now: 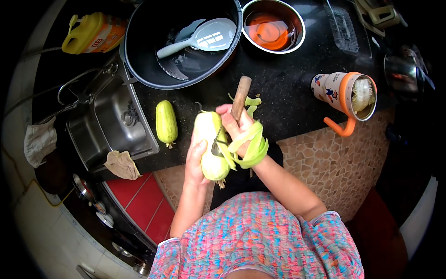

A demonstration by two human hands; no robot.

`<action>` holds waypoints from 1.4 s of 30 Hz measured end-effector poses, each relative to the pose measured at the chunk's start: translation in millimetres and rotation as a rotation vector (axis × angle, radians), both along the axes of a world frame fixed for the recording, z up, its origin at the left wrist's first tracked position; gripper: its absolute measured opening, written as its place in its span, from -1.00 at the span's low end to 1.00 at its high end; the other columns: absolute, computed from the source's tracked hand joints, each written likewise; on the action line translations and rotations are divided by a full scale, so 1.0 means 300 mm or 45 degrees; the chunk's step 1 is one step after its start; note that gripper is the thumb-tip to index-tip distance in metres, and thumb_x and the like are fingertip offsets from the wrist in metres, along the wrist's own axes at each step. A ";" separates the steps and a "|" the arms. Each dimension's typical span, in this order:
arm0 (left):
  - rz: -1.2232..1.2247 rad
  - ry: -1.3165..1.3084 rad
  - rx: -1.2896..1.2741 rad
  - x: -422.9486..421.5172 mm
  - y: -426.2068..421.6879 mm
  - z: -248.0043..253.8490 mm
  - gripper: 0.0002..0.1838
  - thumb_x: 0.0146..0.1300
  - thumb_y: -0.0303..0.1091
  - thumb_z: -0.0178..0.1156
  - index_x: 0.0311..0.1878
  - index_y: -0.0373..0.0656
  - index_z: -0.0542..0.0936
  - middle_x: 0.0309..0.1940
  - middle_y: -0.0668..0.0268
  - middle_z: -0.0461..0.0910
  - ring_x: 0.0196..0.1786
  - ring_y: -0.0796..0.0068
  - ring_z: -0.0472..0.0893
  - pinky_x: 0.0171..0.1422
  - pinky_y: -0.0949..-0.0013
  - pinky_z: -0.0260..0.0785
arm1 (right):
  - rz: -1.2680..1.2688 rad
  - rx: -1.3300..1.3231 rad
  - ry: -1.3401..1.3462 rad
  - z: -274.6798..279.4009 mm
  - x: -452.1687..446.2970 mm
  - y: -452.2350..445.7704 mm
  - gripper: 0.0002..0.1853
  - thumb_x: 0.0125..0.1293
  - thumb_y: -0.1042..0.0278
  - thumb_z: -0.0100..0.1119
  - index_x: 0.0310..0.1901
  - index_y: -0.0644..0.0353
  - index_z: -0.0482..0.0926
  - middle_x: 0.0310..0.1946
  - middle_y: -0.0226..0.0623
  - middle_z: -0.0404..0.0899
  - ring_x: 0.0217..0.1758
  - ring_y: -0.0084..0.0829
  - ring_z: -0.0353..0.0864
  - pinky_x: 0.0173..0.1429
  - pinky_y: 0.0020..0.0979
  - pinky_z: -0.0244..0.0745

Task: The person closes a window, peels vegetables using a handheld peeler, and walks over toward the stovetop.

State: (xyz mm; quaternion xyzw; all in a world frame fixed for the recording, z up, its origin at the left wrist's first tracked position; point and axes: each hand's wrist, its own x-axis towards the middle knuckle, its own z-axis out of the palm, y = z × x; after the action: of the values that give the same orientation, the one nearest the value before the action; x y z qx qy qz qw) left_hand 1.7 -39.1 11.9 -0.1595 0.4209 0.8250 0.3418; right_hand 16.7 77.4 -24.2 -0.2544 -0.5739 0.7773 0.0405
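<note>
In my left hand (196, 160) is a pale green squash (215, 170), much of its skin gone, held upright with the stem end towards me. My right hand (236, 128) grips a peeler (241, 96) by its wooden handle, and the metal blade lies against the squash's right side. Long green peel strips (254, 148) hang over the right hand and wrist. A second squash (166, 122), unpeeled, lies on the counter left of my hands. Small peel pieces (252, 105) rest on the counter beyond the right hand.
A large dark pot (139, 69) holding a pale rice paddle (214, 35) stands ahead, beside a steel bowl (301, 29) of reddish liquid. A steel sink (109, 135) with a cloth (121, 165) on its edge is left. An orange-handled mug (332, 90) stands at right.
</note>
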 end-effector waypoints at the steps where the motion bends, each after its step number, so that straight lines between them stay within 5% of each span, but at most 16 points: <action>1: -0.009 -0.044 -0.015 0.016 -0.010 -0.008 -0.14 0.18 -0.05 0.14 0.42 -0.27 0.01 0.33 0.00 0.20 0.39 0.14 0.24 0.47 0.17 0.05 | 0.047 -0.107 -0.081 -0.009 -0.012 0.011 -0.60 0.37 0.02 0.09 -0.06 0.25 0.48 -0.31 -0.31 0.55 -0.26 -0.54 0.52 -0.14 -0.46 0.44; 5: -0.050 -0.016 0.020 0.018 -0.033 -0.016 -0.05 0.12 -0.05 0.18 0.45 -0.26 -0.07 0.37 0.04 0.13 0.35 0.21 0.29 0.39 0.21 0.19 | 0.114 -0.161 -0.090 -0.038 -0.016 -0.001 -0.63 0.39 0.03 0.05 -0.06 0.22 0.49 -0.30 -0.34 0.56 -0.23 -0.56 0.52 -0.13 -0.48 0.44; 6: -0.073 -0.024 -0.024 0.016 -0.042 -0.015 0.01 0.07 -0.01 0.22 0.45 -0.27 -0.09 0.34 0.05 0.15 0.18 0.25 0.46 0.15 0.29 0.45 | 0.162 -0.148 -0.106 -0.033 -0.020 0.001 -0.65 0.41 0.04 0.03 -0.08 0.20 0.49 -0.29 -0.37 0.56 -0.22 -0.60 0.52 -0.12 -0.52 0.44; 7: -0.073 -0.026 -0.024 0.015 -0.041 -0.012 0.01 0.07 -0.01 0.22 0.45 -0.27 -0.09 0.34 0.05 0.15 0.18 0.25 0.46 0.15 0.29 0.45 | 0.162 -0.148 -0.108 -0.025 -0.025 0.006 -0.65 0.41 0.04 0.03 -0.08 0.20 0.49 -0.29 -0.37 0.56 -0.22 -0.60 0.52 -0.12 -0.52 0.44; 9: -0.192 0.051 0.018 0.007 -0.041 -0.004 0.07 0.01 0.01 0.26 0.46 -0.23 -0.11 0.33 0.05 0.16 -0.03 0.27 0.58 -0.15 0.37 0.57 | 0.109 -0.460 -0.194 -0.005 -0.048 0.017 -0.66 0.40 0.05 0.04 -0.18 0.21 0.46 -0.38 -0.36 0.59 -0.30 -0.60 0.56 -0.18 -0.54 0.47; 10: -0.185 0.012 0.009 0.017 -0.062 -0.015 0.09 -0.01 0.01 0.27 0.47 -0.20 -0.12 0.27 0.02 0.23 -0.09 0.25 0.60 -0.20 0.36 0.58 | 0.032 -0.476 -0.104 -0.032 -0.055 -0.002 -0.66 0.37 0.10 0.11 -0.22 0.26 0.39 -0.48 -0.32 0.57 -0.47 -0.58 0.56 -0.34 -0.56 0.47; 14: -0.255 -0.169 0.090 0.054 -0.108 -0.030 0.07 -0.05 0.03 0.27 0.47 -0.13 -0.07 -0.14 -0.07 0.49 -0.25 0.15 0.62 -0.28 0.23 0.58 | 0.186 -0.351 -0.518 -0.090 -0.099 0.034 -0.59 0.34 -0.09 0.09 -0.36 0.16 0.41 -0.61 -0.38 0.50 -0.62 -0.59 0.46 -0.48 -0.57 0.38; 19: 0.005 -0.208 0.316 0.058 -0.123 -0.077 -0.19 0.11 0.16 0.09 0.31 -0.25 0.26 -0.07 -0.06 0.49 -0.13 0.14 0.58 -0.06 0.18 0.50 | -0.028 -0.754 -0.337 -0.116 -0.102 0.036 -0.57 0.38 -0.09 0.01 -0.34 0.19 0.44 -0.46 -0.25 0.60 -0.50 -0.57 0.53 -0.33 -0.57 0.47; 21: 0.161 -0.322 0.517 0.058 -0.134 -0.091 -0.27 0.23 0.15 0.00 0.27 -0.27 0.30 -0.04 -0.05 0.50 -0.08 0.17 0.56 0.02 0.21 0.47 | -0.036 -0.654 -0.317 -0.094 -0.075 0.035 -0.56 0.42 -0.07 -0.06 -0.29 0.22 0.48 -0.36 -0.25 0.62 -0.37 -0.59 0.53 -0.27 -0.57 0.47; 23: 0.140 -0.316 0.481 0.042 -0.131 -0.095 -0.31 0.27 0.13 -0.01 0.24 -0.28 0.34 -0.04 -0.03 0.52 -0.09 0.19 0.57 0.01 0.19 0.48 | 0.027 -0.444 -0.159 -0.071 -0.028 0.010 -0.58 0.43 -0.04 -0.07 -0.17 0.22 0.50 -0.29 -0.30 0.62 -0.38 -0.59 0.52 -0.18 -0.54 0.45; 24: 0.155 -0.298 0.282 0.030 -0.118 -0.082 -0.32 0.26 0.12 0.01 0.23 -0.29 0.35 -0.05 -0.02 0.53 -0.09 0.19 0.58 0.01 0.20 0.48 | 0.155 -0.380 -0.141 -0.023 -0.003 0.015 -0.53 0.48 -0.01 -0.17 -0.02 0.30 0.50 -0.17 -0.29 0.57 -0.21 -0.60 0.47 -0.08 -0.51 0.46; 25: 0.167 -0.279 0.081 0.022 -0.109 -0.077 -0.33 0.25 0.11 0.03 0.21 -0.30 0.36 -0.07 0.00 0.55 -0.10 0.20 0.59 0.00 0.21 0.49 | 0.134 -0.401 -0.120 0.014 0.012 0.004 -0.63 0.44 0.06 -0.05 -0.02 0.23 0.50 -0.22 -0.40 0.54 -0.37 -0.65 0.48 -0.18 -0.57 0.43; 27: 0.165 -0.296 0.142 0.011 -0.092 -0.077 -0.37 0.25 0.07 0.05 0.17 -0.31 0.39 -0.07 0.01 0.56 -0.11 0.21 0.61 0.00 0.23 0.50 | 0.125 -0.489 -0.132 0.042 0.047 -0.018 -0.64 0.43 0.12 0.00 0.01 0.26 0.48 -0.23 -0.42 0.52 -0.37 -0.68 0.47 -0.18 -0.57 0.42; 32: 0.286 -0.276 0.040 0.002 -0.045 -0.053 -0.43 0.29 -0.01 0.02 0.15 -0.33 0.37 -0.01 -0.02 0.53 -0.01 0.18 0.58 0.13 0.21 0.45 | 0.106 -0.157 0.107 0.042 0.097 -0.040 -0.61 0.40 0.18 0.06 0.09 0.31 0.43 -0.18 -0.30 0.54 -0.16 -0.50 0.51 -0.03 -0.44 0.44; 39: 0.120 -0.235 0.140 0.011 -0.025 -0.054 -0.37 0.29 -0.02 0.01 0.25 -0.35 0.31 0.16 0.04 0.44 0.16 0.23 0.49 0.30 0.22 0.30 | 0.136 0.040 0.137 0.025 0.093 -0.012 -0.66 0.34 0.14 0.14 -0.07 0.26 0.46 -0.25 -0.25 0.53 -0.23 -0.45 0.53 -0.12 -0.41 0.44; 42: 0.085 -0.157 0.058 0.027 -0.001 -0.023 -0.34 0.29 -0.02 -0.01 0.29 -0.36 0.27 0.20 0.03 0.40 0.20 0.22 0.47 0.34 0.24 0.27 | 0.150 0.030 -0.103 0.050 0.082 0.009 -0.68 0.35 0.11 0.12 -0.15 0.25 0.47 -0.43 -0.31 0.51 -0.41 -0.49 0.50 -0.26 -0.43 0.44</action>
State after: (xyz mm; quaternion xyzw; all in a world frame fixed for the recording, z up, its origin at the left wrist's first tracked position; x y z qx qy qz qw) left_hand 9.8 -39.4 5.1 -0.2162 0.3744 0.8339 0.3429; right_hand 41.4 80.0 -9.2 -0.2509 -0.5983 0.7605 -0.0258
